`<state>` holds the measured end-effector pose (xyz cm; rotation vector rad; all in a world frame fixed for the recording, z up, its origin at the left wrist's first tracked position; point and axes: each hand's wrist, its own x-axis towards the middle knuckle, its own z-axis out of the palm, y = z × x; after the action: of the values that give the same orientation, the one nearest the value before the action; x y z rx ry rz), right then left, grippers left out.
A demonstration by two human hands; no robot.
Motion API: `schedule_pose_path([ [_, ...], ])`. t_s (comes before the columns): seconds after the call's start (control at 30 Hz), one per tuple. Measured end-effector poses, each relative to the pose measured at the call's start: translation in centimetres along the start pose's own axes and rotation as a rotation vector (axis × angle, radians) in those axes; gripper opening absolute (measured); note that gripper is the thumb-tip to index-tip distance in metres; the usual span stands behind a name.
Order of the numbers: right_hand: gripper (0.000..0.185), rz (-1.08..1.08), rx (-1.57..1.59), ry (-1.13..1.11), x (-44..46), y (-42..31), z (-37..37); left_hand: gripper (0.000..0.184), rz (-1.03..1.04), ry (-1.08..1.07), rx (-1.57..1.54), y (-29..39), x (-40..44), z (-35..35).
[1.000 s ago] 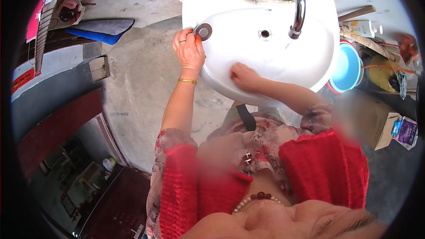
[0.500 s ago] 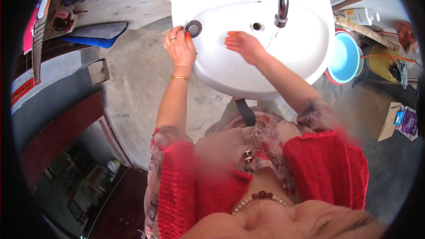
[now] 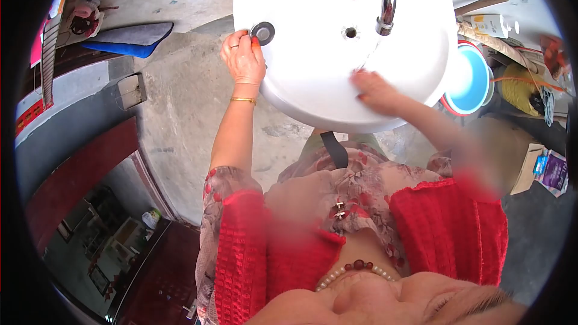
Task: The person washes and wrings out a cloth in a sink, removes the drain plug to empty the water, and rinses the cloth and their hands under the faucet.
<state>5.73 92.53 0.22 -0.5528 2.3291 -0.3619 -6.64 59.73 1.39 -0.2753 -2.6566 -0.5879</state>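
A white washbasin fills the upper middle of the view. At its left rim my left hand is closed, with its fingertips on the edge of a dark round sink stopper; the undersides of the fingers are hidden. My right hand is low over the basin's front, somewhat blurred, with its fingers stretched to the left and nothing visible in them. A thin stream of water runs from the chrome faucet and falls near the right hand. The open drain hole lies left of the faucet spout.
A blue plastic basin stands right of the washbasin, near a white bottle and a yellow bundle. A cardboard box with packets lies lower right. To the left are a blue-edged mat and a doorway.
My right hand has moved right and toward the basin's front edge, away from the drain. My left hand stays at the stopper. The view has shifted slightly.
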Motion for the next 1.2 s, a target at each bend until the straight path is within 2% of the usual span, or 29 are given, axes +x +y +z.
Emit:
schedule_pose_path([
  [0.03, 0.049, 0.125, -0.091, 0.156, -0.1, 2.5, 0.9, 0.015, 0.002, -0.006, 0.001, 0.1, 0.0, 0.0],
  [0.13, 0.043, 0.247, 0.185, 0.419, 1.4, 5.9, 1.2, 0.016, 0.017, -0.011, 0.003, -0.2, 0.0, 0.0],
  [0.2, 0.037, 0.360, 1.320, 0.326, 3.7, 4.5, 0.4, 0.016, 0.024, -0.010, 0.010, -0.2, -0.1, 0.2],
  [0.23, 0.038, 0.454, 1.676, 0.277, 4.5, 2.2, -1.0, 0.016, 0.027, -0.013, 0.015, -0.2, 0.0, 0.2],
  [0.27, 0.041, 0.385, 1.947, 0.191, 5.3, 1.2, -1.3, 0.016, 0.028, -0.016, 0.022, -0.1, 0.0, 0.2],
  [0.33, 0.036, 0.359, 2.187, 0.202, 6.8, -1.5, -2.7, 0.016, 0.027, -0.022, 0.022, -0.5, 0.1, -0.2],
  [0.43, 0.030, 0.052, 2.444, 0.107, 8.0, -1.5, -2.3, 0.016, 0.028, -0.034, 0.031, -0.5, 0.1, -0.2],
  [0.47, 0.024, -0.104, 2.487, -0.032, 7.6, -1.2, -2.8, 0.011, 0.016, -0.015, 0.018, -0.7, 0.0, 0.0],
  [0.57, 0.024, -0.034, 2.459, -0.034, 6.2, -0.9, -5.0, 0.011, 0.023, -0.010, 0.026, -0.5, 0.0, 0.1],
  [0.67, 0.022, -0.233, 2.487, -0.229, 5.8, 0.8, -7.2, 0.011, 0.030, -0.006, 0.036, -0.8, 0.0, 0.3],
  [0.77, 0.023, -0.170, 2.392, 0.010, 5.5, 2.3, -11.2, 0.011, 0.032, -0.006, 0.038, -1.2, 0.0, 0.0],
  [0.83, 0.027, -0.596, 2.277, -0.246, 5.2, 6.2, -13.5, 0.011, 0.031, -0.005, 0.041, -1.3, 0.1, 0.1],
  [0.9, 0.030, -0.033, 1.590, 0.368, 2.9, 8.3, -16.3, 0.012, 0.027, -0.014, 0.046, -1.5, 0.0, 0.2],
  [0.97, 0.032, 0.110, 0.854, 0.569, 2.0, 12.7, -15.2, 0.012, 0.020, -0.018, 0.052, -1.6, 0.1, 0.2],
  [1.03, 0.035, 0.179, 0.420, 0.421, 0.0, 18.0, -11.7, 0.013, 0.028, -0.024, 0.061, -1.7, 0.0, 0.1],
  [1.1, 0.035, 0.254, 0.768, 0.491, -1.8, 17.0, -7.4, 0.013, 0.033, -0.027, 0.060, -1.6, 0.0, 0.1],
  [1.17, 0.031, 0.279, 1.155, 0.372, -2.3, 15.3, -2.1, 0.013, 0.033, -0.030, 0.047, -1.5, 0.0, 0.0],
  [1.2, 0.030, 0.332, 1.202, 0.268, -2.7, 12.5, -1.0, 0.013, 0.029, -0.038, 0.032, -1.5, -0.1, 0.1],
])
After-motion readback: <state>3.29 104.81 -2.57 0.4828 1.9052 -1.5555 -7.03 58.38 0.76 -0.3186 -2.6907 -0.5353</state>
